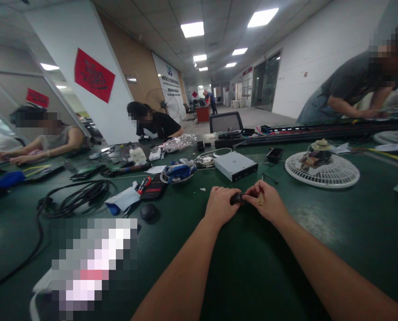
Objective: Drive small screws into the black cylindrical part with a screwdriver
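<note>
I am holding a small dark piece just above or on the tabletop, between my two hands, a little nearer to me than the grey disc drive. My left hand is wrapping round its body, fingers closed on it, while my right hand is pinching at its near-side end, thumb and forefinger together. Something gold-coloured is showing against the right fingers; it is too small and blurred for me to say whether it is a ring or a loose part.

As I judge it, the left grip is doing the steadying, so it should be bearing firmly on the body while the right fingertips are making only small, light movements in line with the end. Pressing sideways could be tipping the piece or making it slip. Resting both wrists low would be helping my aim, and opening the left thumb slightly would be giving me a better view of where the fingertips are meeting it. The white fan grille is lying well to the right, and a black dome is sitting to the left.
</note>
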Available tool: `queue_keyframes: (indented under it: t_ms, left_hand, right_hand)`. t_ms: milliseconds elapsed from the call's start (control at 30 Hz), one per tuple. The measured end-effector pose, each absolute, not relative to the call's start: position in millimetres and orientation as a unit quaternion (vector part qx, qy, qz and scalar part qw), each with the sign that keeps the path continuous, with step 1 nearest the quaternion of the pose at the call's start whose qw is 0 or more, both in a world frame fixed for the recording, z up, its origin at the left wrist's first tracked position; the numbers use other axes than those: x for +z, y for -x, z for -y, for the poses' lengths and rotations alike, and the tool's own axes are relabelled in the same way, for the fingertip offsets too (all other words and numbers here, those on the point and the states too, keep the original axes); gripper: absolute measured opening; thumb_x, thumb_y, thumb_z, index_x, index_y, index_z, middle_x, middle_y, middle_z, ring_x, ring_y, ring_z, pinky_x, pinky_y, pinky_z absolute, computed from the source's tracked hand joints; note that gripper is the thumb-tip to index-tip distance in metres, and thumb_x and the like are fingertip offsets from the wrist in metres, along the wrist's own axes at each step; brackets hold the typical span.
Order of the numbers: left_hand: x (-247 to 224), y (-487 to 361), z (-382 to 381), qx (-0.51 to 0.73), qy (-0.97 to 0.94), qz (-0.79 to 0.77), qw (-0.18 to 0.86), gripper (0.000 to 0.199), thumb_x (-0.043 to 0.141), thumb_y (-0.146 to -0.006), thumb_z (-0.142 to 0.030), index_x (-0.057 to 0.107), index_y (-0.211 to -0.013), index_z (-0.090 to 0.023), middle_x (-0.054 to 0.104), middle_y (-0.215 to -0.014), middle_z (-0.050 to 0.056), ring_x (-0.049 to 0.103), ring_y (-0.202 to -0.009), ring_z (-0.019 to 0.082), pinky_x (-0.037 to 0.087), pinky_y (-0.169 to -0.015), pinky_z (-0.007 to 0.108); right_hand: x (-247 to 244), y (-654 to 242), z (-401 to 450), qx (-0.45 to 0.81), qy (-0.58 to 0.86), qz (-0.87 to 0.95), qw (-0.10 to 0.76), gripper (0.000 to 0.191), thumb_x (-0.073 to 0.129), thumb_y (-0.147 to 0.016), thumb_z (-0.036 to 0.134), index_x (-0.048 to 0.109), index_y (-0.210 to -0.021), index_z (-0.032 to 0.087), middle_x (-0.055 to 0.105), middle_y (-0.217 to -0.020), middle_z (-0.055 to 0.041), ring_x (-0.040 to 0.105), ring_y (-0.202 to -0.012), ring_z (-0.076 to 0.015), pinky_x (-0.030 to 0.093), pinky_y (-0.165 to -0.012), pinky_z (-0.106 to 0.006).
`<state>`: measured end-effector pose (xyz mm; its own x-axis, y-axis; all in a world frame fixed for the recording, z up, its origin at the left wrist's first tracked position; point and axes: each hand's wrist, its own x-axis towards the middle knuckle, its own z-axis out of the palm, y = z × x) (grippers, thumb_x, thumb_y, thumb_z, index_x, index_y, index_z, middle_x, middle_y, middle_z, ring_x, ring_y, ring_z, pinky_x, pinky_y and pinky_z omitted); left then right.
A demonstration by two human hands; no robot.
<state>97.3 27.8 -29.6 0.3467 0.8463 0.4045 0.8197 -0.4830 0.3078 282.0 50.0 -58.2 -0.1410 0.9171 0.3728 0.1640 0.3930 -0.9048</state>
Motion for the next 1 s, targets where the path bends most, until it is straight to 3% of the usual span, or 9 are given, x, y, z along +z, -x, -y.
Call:
queue_keyframes:
  t_ms: [367, 1000]
  left_hand:
    - [-30.7, -96.6, -28.0, 0.277, -0.819, -0.501, 0.028, 0.029, 0.070, -0.083, -0.029, 0.069, -0.112, -0.030, 0.075, -0.102, 0.000, 0.064, -0.098, 0.020, 0.038, -0.095, 0.038]
    - [-29.1, -96.5, -27.7, 0.267, -0.822, -0.502, 0.022, 0.024, 0.067, -0.085, -0.027, 0.066, -0.109, -0.027, 0.073, -0.100, 0.002, 0.064, -0.099, 0.021, 0.039, -0.098, 0.039]
  right_hand:
    - [-57.7, -282.7, -49.1, 0.371, 0.414, 0.667, 0.496, 0.045, 0.078, -0.075, 0.039, 0.035, -0.074, 0.025, 0.075, -0.080, -0.0055, 0.069, -0.069, -0.0198, 0.050, -0.066, -0.031]
    - [-53.8, -281.2, -46.8, 0.391, 0.393, 0.663, 0.503, 0.041, 0.073, -0.077, 0.032, 0.033, -0.074, 0.025, 0.076, -0.085, -0.0072, 0.070, -0.076, -0.0213, 0.052, -0.070, -0.033]
